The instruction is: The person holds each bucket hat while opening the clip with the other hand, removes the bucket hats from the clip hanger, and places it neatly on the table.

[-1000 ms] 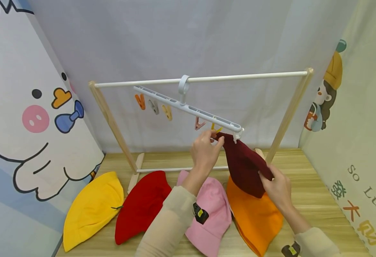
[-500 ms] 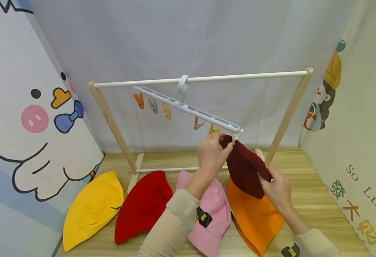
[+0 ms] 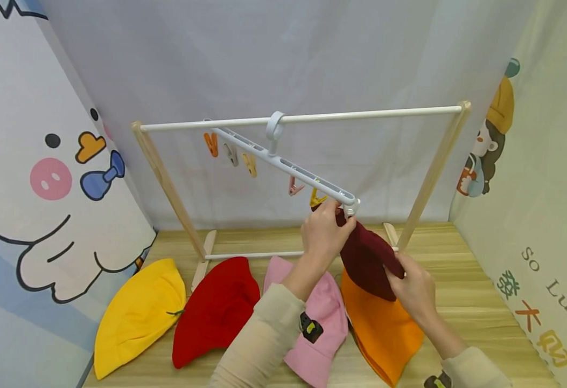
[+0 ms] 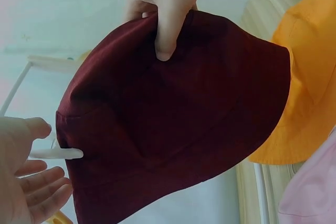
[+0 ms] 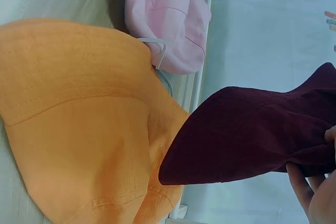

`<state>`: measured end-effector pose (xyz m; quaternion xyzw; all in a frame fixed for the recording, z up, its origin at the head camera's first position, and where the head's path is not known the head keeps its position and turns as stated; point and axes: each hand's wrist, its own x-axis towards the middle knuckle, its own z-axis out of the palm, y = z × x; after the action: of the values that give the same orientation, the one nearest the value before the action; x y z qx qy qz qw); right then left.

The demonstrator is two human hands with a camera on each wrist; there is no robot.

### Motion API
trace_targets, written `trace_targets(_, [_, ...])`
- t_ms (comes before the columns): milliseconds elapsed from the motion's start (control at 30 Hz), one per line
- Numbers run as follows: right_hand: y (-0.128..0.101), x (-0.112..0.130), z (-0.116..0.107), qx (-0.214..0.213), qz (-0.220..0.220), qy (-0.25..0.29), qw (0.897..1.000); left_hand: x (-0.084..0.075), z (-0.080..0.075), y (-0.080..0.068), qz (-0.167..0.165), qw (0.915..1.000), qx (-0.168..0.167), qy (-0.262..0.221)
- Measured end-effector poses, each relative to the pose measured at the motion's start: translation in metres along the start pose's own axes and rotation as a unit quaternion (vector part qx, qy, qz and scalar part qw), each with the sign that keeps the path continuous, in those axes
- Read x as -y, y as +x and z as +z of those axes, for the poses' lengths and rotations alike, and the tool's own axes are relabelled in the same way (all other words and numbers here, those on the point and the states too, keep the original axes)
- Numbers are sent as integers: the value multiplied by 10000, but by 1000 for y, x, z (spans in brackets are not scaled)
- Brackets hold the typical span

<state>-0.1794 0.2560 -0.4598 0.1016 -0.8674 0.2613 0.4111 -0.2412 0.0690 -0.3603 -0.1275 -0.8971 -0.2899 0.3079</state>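
Note:
A dark red bucket hat (image 3: 368,261) hangs below the right end of a pale grey clip hanger (image 3: 283,161). My right hand (image 3: 413,285) pinches the hat's side, with the thumb (image 4: 167,40) lying on the cloth in the left wrist view. At the hat's upper edge sits a white clothespin (image 4: 58,153), its tip over the fabric. My left hand (image 3: 326,230) is right at that clip; in the left wrist view its thumb and fingers are spread on either side of it. A yellow clothespin (image 3: 317,196) dangles just left of the hat.
Orange (image 3: 385,334), pink (image 3: 319,318), red (image 3: 217,312) and yellow (image 3: 140,318) bucket hats lie in a row on the wooden table. The hanger hooks over the white rail (image 3: 370,115) of a wooden-legged rack. Several more clothespins hang toward its left end.
My left hand has slid right along the hat's edge, away from the yellow clothespin to the white one. The hanger's right end has swung down and toward me. My right hand still holds the hat.

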Motion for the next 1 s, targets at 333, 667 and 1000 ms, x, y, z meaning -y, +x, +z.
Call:
trace_targets(333, [-4, 5, 2, 46, -512, -165, 9985, -6, 0, 1, -17, 10000, -40, -65])
trace_targets(667, [-4, 9, 2, 117, -886, -284, 9956, -11, 4, 2, -138, 9998, -134, -72])
trace_targets(1000, [-10, 16, 5, 393, -1071, 1, 9935, -16, 10, 3, -233, 9982, -546, -47])
